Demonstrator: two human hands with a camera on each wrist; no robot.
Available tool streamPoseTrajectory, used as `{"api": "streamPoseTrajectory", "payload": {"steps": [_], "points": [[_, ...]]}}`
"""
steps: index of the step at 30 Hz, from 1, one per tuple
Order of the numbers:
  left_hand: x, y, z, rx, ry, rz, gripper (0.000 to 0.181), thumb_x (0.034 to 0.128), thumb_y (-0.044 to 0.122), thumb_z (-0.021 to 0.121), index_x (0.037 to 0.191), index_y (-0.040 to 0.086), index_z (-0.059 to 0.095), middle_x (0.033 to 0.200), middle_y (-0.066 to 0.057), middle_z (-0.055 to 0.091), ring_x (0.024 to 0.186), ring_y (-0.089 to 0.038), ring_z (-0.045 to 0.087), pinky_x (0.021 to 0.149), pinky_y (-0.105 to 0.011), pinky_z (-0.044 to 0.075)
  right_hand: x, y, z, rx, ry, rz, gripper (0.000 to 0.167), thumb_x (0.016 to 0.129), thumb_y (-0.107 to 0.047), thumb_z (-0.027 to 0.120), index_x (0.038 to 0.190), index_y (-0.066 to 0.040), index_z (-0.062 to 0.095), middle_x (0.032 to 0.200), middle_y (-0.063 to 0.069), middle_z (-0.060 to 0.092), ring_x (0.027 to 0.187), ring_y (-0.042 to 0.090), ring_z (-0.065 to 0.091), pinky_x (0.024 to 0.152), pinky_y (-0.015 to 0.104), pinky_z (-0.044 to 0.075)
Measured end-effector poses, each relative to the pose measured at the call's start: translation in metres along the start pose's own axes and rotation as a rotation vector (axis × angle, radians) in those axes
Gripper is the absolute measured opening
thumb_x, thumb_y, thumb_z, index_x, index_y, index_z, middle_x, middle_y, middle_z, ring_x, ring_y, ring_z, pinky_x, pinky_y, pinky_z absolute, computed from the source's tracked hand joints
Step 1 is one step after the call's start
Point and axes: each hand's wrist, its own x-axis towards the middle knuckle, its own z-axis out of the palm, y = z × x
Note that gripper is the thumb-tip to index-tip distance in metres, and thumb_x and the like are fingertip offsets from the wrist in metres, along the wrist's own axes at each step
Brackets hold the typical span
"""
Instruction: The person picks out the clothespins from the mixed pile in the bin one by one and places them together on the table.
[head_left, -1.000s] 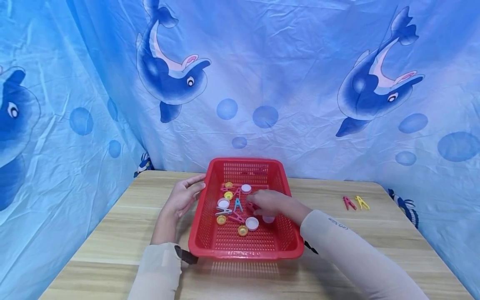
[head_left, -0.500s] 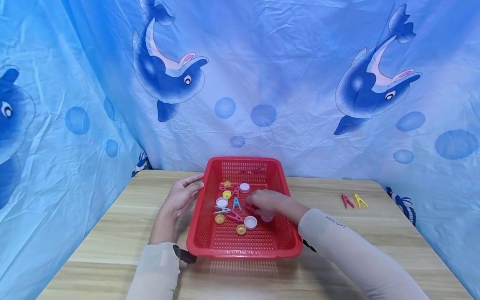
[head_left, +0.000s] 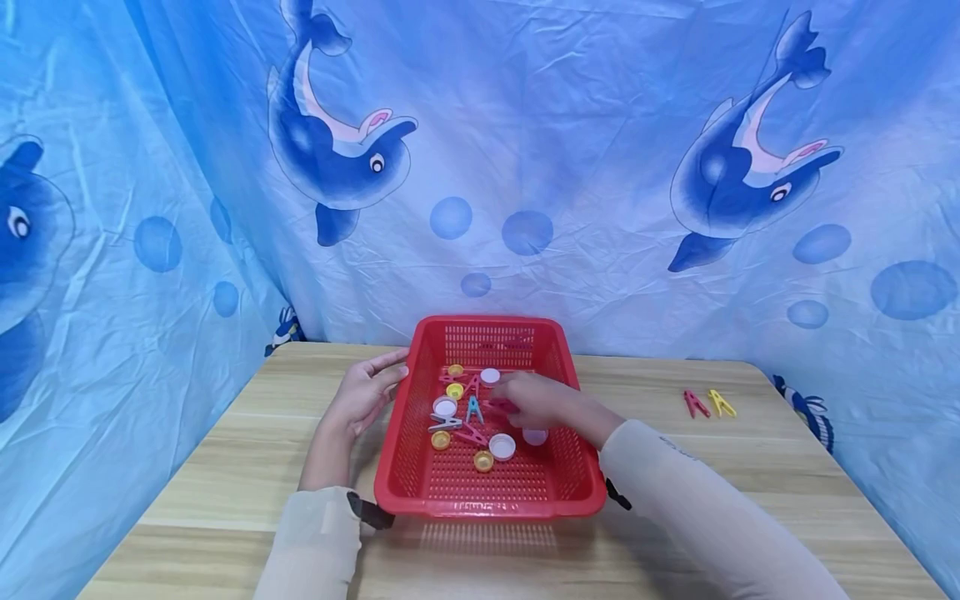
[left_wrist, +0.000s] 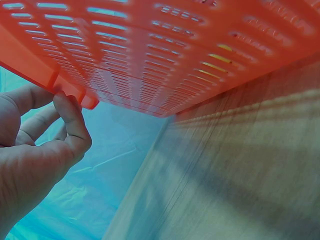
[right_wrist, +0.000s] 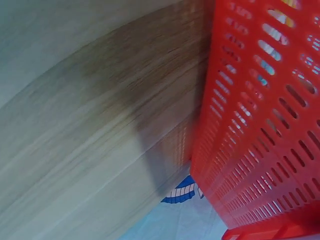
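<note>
A red plastic basket point(head_left: 517, 492) stands on the table, with small clothespins and round caps lying in it. At its left side, my left hand point(head_left: 363, 396) holds the rim; in the left wrist view the thumb point(left_wrist: 72, 117) presses against the edge. My right hand point(head_left: 536, 402) reaches down inside, its fingers on a red clothespin point(head_left: 501, 406); the fingertips are partly hidden. Around it lie a blue clothespin point(head_left: 473, 409), a white cap point(head_left: 490, 377), another white cap point(head_left: 502, 447) and a pale cap point(head_left: 535, 437). The right wrist view misses the hand, showing only the basket's outer wall point(right_wrist: 260, 150).
On the wooden table point(head_left: 660, 483), to the right, lie a red clothespin point(head_left: 696, 404) and a yellow clothespin point(head_left: 722, 403). More of the basket's contents include a grey clothespin point(head_left: 446, 422) and a yellow cap point(head_left: 454, 390). A blue dolphin-print curtain point(head_left: 600, 292) hangs behind the table.
My right hand has shifted slightly within the basket, and the red clothespin at its fingers now lies more level. More of the pale cap shows beneath the hand. My left hand stays at the rim.
</note>
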Motion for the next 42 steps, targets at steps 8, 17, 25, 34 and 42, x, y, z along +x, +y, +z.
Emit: {"api": "streamPoseTrajectory", "payload": {"steps": [8, 17, 25, 34, 42], "points": [[0.003, 0.0, 0.001, -0.015, 0.005, 0.011, 0.05, 0.1016, 0.016, 0.065, 0.149, 0.009, 0.053, 0.147, -0.016, 0.055, 0.124, -0.028, 0.063, 0.094, -0.032, 0.057, -0.007, 0.0, -0.014, 0.053, 0.109, -0.023, 0.049, 0.09, -0.018, 0.08, 0.136, -0.015, 0.067, 0.13, 0.002, 0.067, 0.122, 0.019, 0.062, 0.098, 0.038, 0.056], [0.002, 0.0, 0.001, -0.019, 0.014, 0.003, 0.049, 0.1011, 0.016, 0.066, 0.148, 0.009, 0.054, 0.146, -0.015, 0.057, 0.123, -0.027, 0.064, 0.094, -0.034, 0.057, -0.016, 0.005, -0.032, 0.076, 0.228, -0.049, 0.045, 0.091, -0.019, 0.079, 0.133, -0.01, 0.069, 0.122, 0.006, 0.07, 0.112, 0.019, 0.064, 0.093, 0.036, 0.058], [0.001, -0.001, 0.0, -0.004, 0.005, 0.007, 0.05, 0.1014, 0.019, 0.066, 0.149, 0.011, 0.053, 0.147, -0.014, 0.056, 0.127, -0.03, 0.062, 0.094, -0.034, 0.057, -0.026, 0.016, -0.04, 0.058, 0.347, -0.099, 0.038, 0.092, -0.014, 0.075, 0.128, -0.004, 0.07, 0.12, 0.01, 0.071, 0.103, 0.02, 0.064, 0.086, 0.035, 0.057], [0.001, -0.005, 0.0, 0.002, 0.014, -0.004, 0.055, 0.0987, 0.025, 0.071, 0.15, 0.015, 0.054, 0.147, -0.009, 0.057, 0.128, -0.029, 0.061, 0.097, -0.036, 0.055, -0.046, 0.036, -0.048, 0.15, 0.391, -0.026, 0.042, 0.093, -0.012, 0.074, 0.132, 0.0, 0.067, 0.114, 0.012, 0.07, 0.091, 0.019, 0.063, 0.076, 0.032, 0.056], [0.0, -0.004, -0.001, 0.003, 0.008, 0.005, 0.055, 0.0987, 0.025, 0.071, 0.15, 0.015, 0.053, 0.148, -0.01, 0.056, 0.127, -0.028, 0.062, 0.098, -0.036, 0.055, -0.073, 0.061, -0.051, 0.196, 0.481, 0.01, 0.042, 0.091, -0.011, 0.075, 0.131, 0.001, 0.067, 0.109, 0.011, 0.07, 0.095, 0.03, 0.067, 0.08, 0.047, 0.06]]}}
